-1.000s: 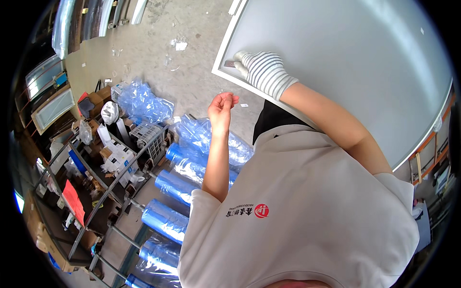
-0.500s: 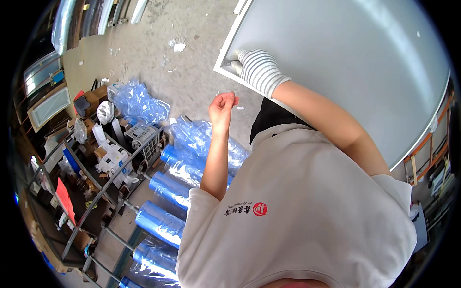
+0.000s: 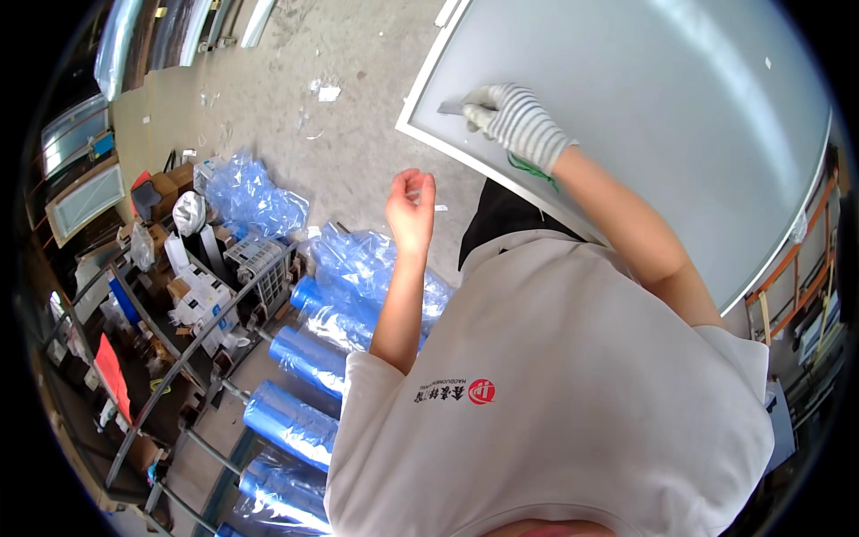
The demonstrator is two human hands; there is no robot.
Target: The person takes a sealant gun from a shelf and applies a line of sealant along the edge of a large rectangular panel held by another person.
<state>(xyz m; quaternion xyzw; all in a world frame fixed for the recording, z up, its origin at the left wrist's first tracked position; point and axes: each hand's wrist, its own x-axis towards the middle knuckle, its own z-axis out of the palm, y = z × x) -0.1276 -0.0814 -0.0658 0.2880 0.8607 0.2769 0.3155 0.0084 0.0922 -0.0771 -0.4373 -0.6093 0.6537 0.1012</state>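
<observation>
My right hand (image 3: 514, 118), in a grey-striped white glove, is closed round a scraper (image 3: 450, 107). Its flat grey blade sticks out past the fingertips, over the near left corner of a large grey panel (image 3: 626, 152) with a white frame (image 3: 419, 89). The glove hides the handle. Green cord (image 3: 533, 170) shows below the wrist, above the panel. Bare and half curled, my left hand (image 3: 412, 210) hangs in the air left of the panel. A gap shows between its thumb and fingers, and I see nothing in it.
Blue film-wrapped rolls (image 3: 291, 421) lie on a metal rack (image 3: 224, 456) at my left. Crumpled clear plastic (image 3: 259, 197) and a white plastic crate (image 3: 259, 259) are beyond them. Paper scraps (image 3: 329, 93) litter the concrete floor. Orange racking (image 3: 787, 268) stands at the right.
My right hand has drawn back from the panel's corner toward the right; the blade and green cord now show more plainly. The left hand's fingers have loosened slightly.
</observation>
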